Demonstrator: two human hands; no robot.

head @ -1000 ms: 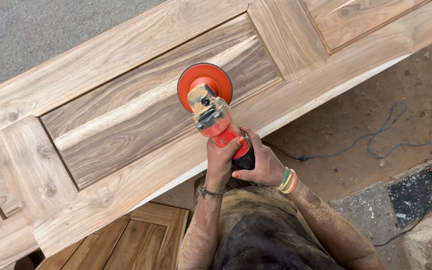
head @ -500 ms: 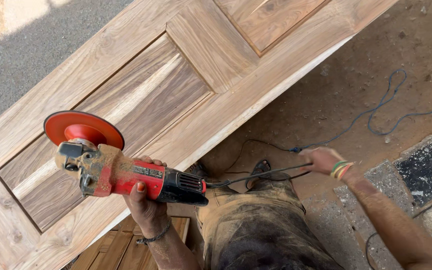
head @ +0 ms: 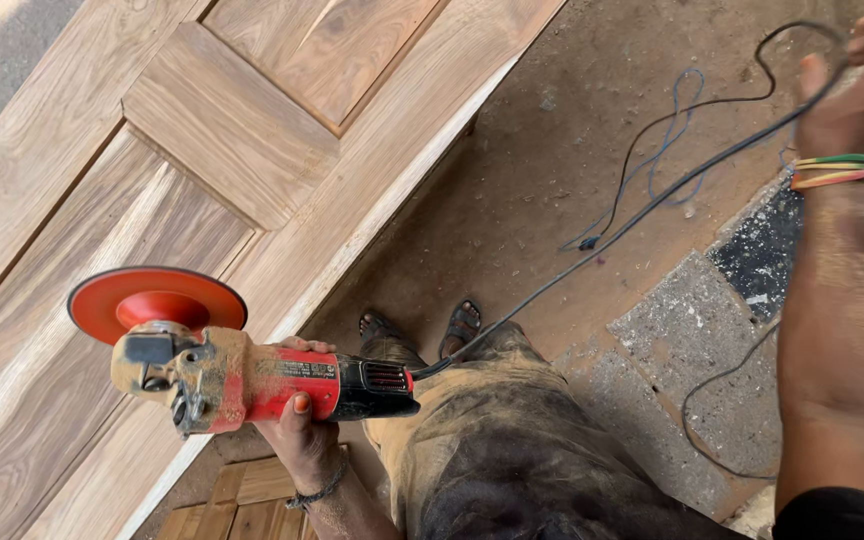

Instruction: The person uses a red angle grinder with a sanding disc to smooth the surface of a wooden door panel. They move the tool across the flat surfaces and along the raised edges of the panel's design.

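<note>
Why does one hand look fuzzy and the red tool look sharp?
In the head view, the right hand pulling the black cord is smeared by motion blur; the red grinder in the left hand is crisp; bright sunlight washes out the top-left corner.

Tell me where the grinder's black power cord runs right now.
In the head view, the black cord leaves the red grinder in the left hand, crosses the dirt floor, and rises to the right hand at upper right.

In our left hand [head: 297,435] we see a red, dust-caked grinder [head: 252,380] with orange disc [head: 157,300]; our right wrist wears green-orange bands [head: 832,170].
</note>
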